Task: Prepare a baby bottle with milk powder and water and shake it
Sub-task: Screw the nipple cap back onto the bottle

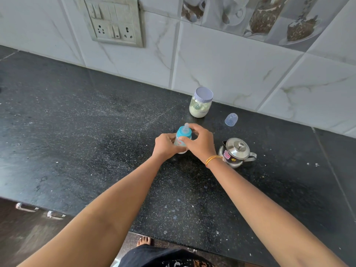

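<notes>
The left hand (165, 145) is gripping the body of the baby bottle (182, 140) standing near the middle of the dark speckled surface (77, 132), while the right hand (200, 142) is grasping its blue collar under the teat. Toward the back edge, by the white tiled wall (231, 64), a lidded jar of milk powder (200, 102) and a clear bottle cap (231, 119) are sitting, with a steel kettle (236, 151) just beside the right wrist. A switch panel (113, 21) is showing on the wall.

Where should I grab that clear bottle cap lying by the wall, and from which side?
Probably from above, a grip across the wide open end of the clear cap. It lies tipped on its side on the counter, apart from the jar and kettle, so nothing blocks the way.
</notes>
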